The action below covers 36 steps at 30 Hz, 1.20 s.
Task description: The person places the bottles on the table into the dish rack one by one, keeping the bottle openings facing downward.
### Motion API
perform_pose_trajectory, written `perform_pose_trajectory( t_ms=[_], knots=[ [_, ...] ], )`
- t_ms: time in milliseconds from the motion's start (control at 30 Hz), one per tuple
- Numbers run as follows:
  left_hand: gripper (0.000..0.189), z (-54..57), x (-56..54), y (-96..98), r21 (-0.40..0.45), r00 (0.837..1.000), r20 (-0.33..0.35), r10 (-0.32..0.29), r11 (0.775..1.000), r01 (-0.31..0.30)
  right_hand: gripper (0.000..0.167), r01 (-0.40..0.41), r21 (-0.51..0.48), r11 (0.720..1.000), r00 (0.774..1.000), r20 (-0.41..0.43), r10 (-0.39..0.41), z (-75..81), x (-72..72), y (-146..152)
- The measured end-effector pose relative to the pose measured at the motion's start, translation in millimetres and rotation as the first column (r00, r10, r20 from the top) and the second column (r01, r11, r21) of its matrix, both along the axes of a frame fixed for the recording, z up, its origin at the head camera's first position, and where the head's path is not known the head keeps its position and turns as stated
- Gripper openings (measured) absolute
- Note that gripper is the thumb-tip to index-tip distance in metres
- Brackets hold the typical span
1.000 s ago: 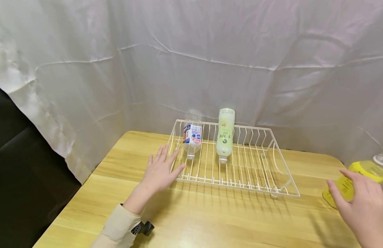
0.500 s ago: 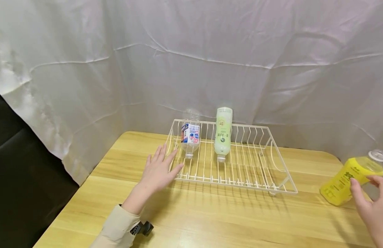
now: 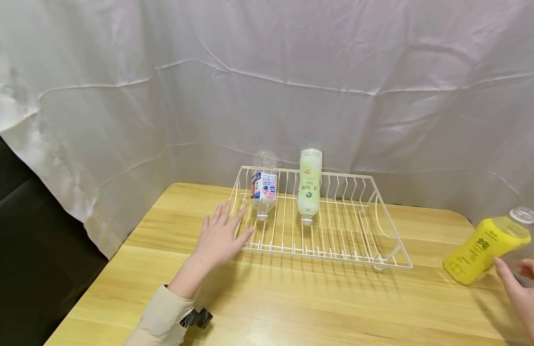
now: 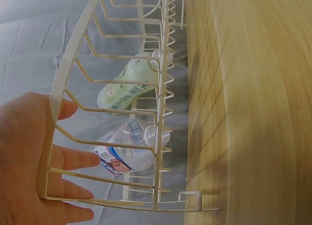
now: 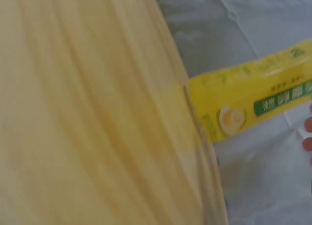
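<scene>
currently, work sits right of the white wire rack: a yellow plastic bottle stands cap up on the wood-grain table, apart from the rack's right end. right hand just beyond it, farther from the rack; thumb and forefinger parted, no grip seen, thumb tip close to the bottle, contact unclear, rest of hand cut off. left hand at the rack's left front corner, fingers spread wide, holding nothing; cannot tell if it bears down. in the rack, both cap down and leaning on its back: a clear plastic bottle with printed label toward the left, a pale green bottle nearer the middle. step judged: handling the yellow bottle, taking or releasing, not settled from here. a lift would call for fingers closing round its body. room: rack's right half holds no bottle; bare tabletop before the rack and between its right end and the yellow bottle. tight: grey curtain close behind the rack; table edge seems near the yellow bottle.
</scene>
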<state>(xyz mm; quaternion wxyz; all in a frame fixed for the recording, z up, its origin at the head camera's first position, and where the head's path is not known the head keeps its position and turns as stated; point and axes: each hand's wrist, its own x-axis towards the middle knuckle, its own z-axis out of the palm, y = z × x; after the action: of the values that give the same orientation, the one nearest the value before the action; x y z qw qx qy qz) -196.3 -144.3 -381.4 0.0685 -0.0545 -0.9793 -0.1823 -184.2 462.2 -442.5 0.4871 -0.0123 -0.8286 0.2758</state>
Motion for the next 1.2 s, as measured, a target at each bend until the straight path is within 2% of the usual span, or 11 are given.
perform_pose_trajectory(
  t_ms=[67, 133, 267, 333, 433, 667, 767, 867, 933, 1033, 1200],
  knots=[
    [0.069, -0.2, 0.1, -0.4, -0.001, 1.000, 0.000, 0.000, 1.000, 0.000, 0.051, 0.018, 0.026, 0.999, 0.994, 0.111, -0.021, -3.4, -1.2, 6.8],
    [0.069, -0.3, 0.2, -0.6, 0.003, 1.000, -0.002, 0.000, 1.000, 0.000, 0.058, 0.029, 0.073, 0.997, 0.960, 0.275, -0.048, -5.9, -1.9, 12.9],
    [0.067, -0.2, 0.4, -0.5, 0.011, 1.000, -0.004, 0.000, 1.000, 0.000, 0.073, -0.001, 0.197, 0.980, 0.815, 0.568, -0.114, -8.0, -3.2, 22.1],
    [0.067, 0.0, 0.4, -0.3, 0.013, 1.000, -0.006, 0.000, 1.000, 0.000, 0.078, -0.032, 0.236, 0.971, 0.760, 0.637, -0.129, -8.8, -4.5, 24.8],
    [0.067, 0.2, 0.5, -0.1, 0.011, 1.000, -0.005, 0.000, 1.000, 0.000, 0.080, -0.087, 0.263, 0.961, 0.707, 0.696, -0.126, -9.7, -6.5, 27.9],
    [0.067, 0.4, 0.9, -0.1, 0.022, 1.000, -0.004, -0.005, 1.000, 0.005, 0.074, -0.202, 0.217, 0.955, 0.563, 0.824, -0.068, -11.8, -13.8, 29.4],
    [0.067, 0.6, 1.1, -0.3, 0.024, 1.000, -0.004, -0.007, 1.000, 0.007, 0.068, -0.213, 0.196, 0.957, 0.582, 0.812, -0.037, -16.6, -15.5, 26.6],
    [0.068, 0.9, 1.1, -0.5, 0.020, 1.000, -0.005, -0.007, 1.000, 0.007, 0.063, -0.200, 0.196, 0.960, 0.635, 0.772, -0.025, -21.0, -15.3, 22.9],
    [0.068, 0.9, 1.1, -0.5, 0.017, 1.000, -0.003, -0.007, 1.000, 0.007, 0.064, -0.187, 0.189, 0.964, 0.652, 0.758, -0.022, -21.9, -15.8, 20.7],
    [0.068, 0.6, 1.0, -0.5, 0.015, 1.000, -0.003, -0.007, 1.000, 0.007, 0.065, -0.173, 0.182, 0.968, 0.656, 0.754, -0.024, -21.2, -16.6, 17.5],
    [0.069, 0.0, 0.2, -0.8, 0.011, 1.000, -0.005, -0.005, 1.000, 0.005, 0.066, -0.167, 0.140, 0.976, 0.635, 0.773, -0.002, -18.1, -16.9, 12.4]
  ],
)
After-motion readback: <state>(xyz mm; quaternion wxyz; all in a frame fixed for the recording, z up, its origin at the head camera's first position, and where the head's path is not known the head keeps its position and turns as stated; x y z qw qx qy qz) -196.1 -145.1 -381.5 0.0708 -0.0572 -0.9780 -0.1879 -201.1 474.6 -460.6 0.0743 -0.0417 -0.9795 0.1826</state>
